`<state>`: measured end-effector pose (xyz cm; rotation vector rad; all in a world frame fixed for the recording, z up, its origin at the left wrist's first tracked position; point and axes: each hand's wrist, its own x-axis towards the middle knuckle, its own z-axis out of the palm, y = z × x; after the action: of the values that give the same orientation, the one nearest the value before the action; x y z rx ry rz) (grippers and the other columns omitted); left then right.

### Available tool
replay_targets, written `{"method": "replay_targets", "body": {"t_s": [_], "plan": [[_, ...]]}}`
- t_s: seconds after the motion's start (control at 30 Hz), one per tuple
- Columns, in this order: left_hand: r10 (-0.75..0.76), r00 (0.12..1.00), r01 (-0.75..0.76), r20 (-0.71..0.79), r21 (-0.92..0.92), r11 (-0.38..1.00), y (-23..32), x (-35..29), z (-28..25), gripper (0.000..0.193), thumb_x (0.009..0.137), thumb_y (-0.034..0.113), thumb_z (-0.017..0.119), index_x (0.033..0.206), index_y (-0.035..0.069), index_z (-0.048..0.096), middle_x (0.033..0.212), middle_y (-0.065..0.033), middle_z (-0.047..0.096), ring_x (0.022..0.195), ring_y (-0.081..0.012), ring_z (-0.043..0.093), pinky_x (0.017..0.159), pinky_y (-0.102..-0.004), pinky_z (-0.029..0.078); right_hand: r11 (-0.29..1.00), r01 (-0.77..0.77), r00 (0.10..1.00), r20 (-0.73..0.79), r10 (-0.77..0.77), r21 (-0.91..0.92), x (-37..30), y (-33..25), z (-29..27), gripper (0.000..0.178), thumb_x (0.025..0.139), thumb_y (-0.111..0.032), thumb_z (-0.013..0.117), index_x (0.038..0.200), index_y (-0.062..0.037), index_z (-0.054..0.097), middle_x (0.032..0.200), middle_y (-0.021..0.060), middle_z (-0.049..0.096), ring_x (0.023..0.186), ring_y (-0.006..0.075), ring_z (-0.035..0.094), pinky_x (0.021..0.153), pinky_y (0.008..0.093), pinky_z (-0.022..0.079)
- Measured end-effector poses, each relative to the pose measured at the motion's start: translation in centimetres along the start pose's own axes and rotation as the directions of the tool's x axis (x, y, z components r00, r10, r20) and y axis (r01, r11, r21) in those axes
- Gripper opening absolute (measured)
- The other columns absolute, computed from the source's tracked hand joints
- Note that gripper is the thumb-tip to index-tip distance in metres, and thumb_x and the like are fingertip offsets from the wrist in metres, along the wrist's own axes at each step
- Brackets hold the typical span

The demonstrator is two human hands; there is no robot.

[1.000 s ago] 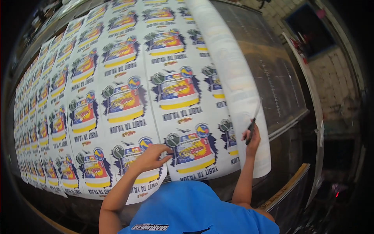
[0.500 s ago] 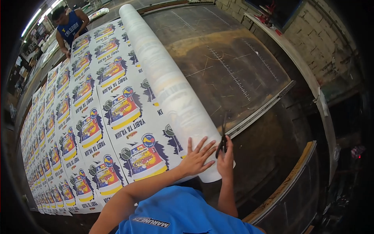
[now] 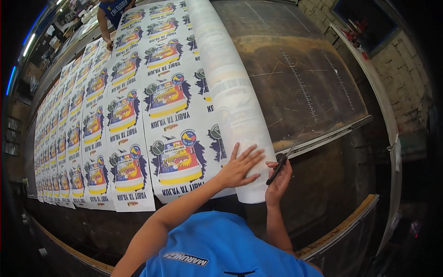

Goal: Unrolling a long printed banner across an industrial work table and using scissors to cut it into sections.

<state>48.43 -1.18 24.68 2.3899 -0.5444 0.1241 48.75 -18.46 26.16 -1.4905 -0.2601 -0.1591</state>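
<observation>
A long white roll (image 3: 230,92) of thin, slightly see-through sheeting lies lengthwise on the table, with faint print showing through it. My left hand (image 3: 241,168) rests on the roll near its close end, fingers spread flat. Just right of that end, my right hand (image 3: 281,183) holds black-handled scissors (image 3: 276,173), blades pointing up and away from me. Left of the roll spreads white printed sheeting (image 3: 150,131) in overlapping strips, covered with repeated purple, red and yellow designs. Its right side runs up to the roll.
To the right of the roll is a dark, worn tabletop (image 3: 300,87) with scale-like markings and a metal rail (image 3: 330,135) along its near edge. A co-worker (image 3: 114,13) in a blue sleeveless top stands at the far left, a hand at the sheeting. A wood-edged panel (image 3: 339,226) stands lower right.
The view has shifted, so the table sits higher and farther right. My right hand has tilted the scissors and moved slightly away from the roll. My left hand stays flat on it.
</observation>
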Motion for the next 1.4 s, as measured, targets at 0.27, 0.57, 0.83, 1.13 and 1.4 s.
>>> {"method": "replay_targets", "body": {"t_s": [0.27, 0.57, 0.83, 1.13, 1.4], "plan": [[-0.424, 0.906, 0.359, 0.017, -0.563, 0.744, -2.2, -15.1, 1.3, 0.036, 0.098, 0.022, 0.058, 0.13, 0.005, 0.057, 0.139, -0.0156, 0.054, 0.129, -0.0301, 0.05, 0.109, -0.043, 0.037, 0.736, -0.677, 0.511, 0.719, 0.471, -0.001, -12.8, -0.9, -4.7, 0.052, 0.097, -0.014, 0.06, 0.143, -0.0043, 0.037, 0.083, 0.0097, 0.06, 0.065, 0.0162, 0.06, 0.068, 0.0321, 0.052], [-0.773, 0.232, 0.442, 0.591, -0.772, -0.458, -4.4, -39.3, 3.6, 0.08, 0.091, 0.049, 0.067, 0.149, 0.008, 0.032, 0.153, -0.0115, 0.036, 0.128, -0.0264, 0.048, 0.1, -0.0477, 0.043, 0.473, -0.81, 0.228, 0.556, 0.799, -0.348, -21.5, 5.6, -4.4, 0.05, 0.099, -0.041, 0.056, 0.137, -0.0109, 0.043, 0.078, 0.0049, 0.058, 0.062, 0.0146, 0.06, 0.057, 0.0299, 0.052], [-0.926, 0.221, 0.202, 0.306, -0.943, -0.263, -3.9, -40.3, 1.0, 0.044, 0.089, 0.04, 0.073, 0.115, 0.006, 0.06, 0.093, -0.0052, 0.066, 0.083, -0.0171, 0.067, 0.077, -0.0351, 0.058, 0.597, -0.803, 0.48, 0.589, 0.651, -0.005, -24.1, 7.0, 0.6, 0.057, 0.1, -0.042, 0.055, 0.147, -0.0143, 0.039, 0.078, 0.0049, 0.058, 0.059, 0.0133, 0.06, 0.054, 0.0344, 0.059], [-0.931, 0.306, 0.415, 0.198, -0.908, -0.056, -2.6, -40.8, -1.8, 0.042, 0.09, 0.039, 0.072, 0.102, -0.001, 0.065, 0.082, -0.0089, 0.067, 0.07, -0.0157, 0.068, 0.059, -0.0271, 0.059, 0.681, -0.73, 0.603, 0.427, 0.674, -0.045, -23.4, 6.5, 2.8, 0.051, 0.099, -0.027, 0.061, 0.147, -0.0193, 0.047, 0.069, 0.0008, 0.057, 0.049, 0.0103, 0.055, 0.039, 0.0255, 0.047], [-0.929, 0.299, 0.408, 0.219, -0.909, -0.083, -2.7, -40.7, -1.7, 0.041, 0.092, 0.037, 0.071, 0.102, -0.002, 0.065, 0.078, -0.0095, 0.068, 0.068, -0.0165, 0.069, 0.058, -0.0273, 0.059, 0.634, -0.773, 0.564, 0.449, 0.693, -0.007, -20.0, 8.7, 4.7, 0.049, 0.1, -0.03, 0.059, 0.147, -0.0213, 0.047, 0.069, 0.0011, 0.055, 0.049, 0.0108, 0.055, 0.038, 0.0277, 0.048]]}}
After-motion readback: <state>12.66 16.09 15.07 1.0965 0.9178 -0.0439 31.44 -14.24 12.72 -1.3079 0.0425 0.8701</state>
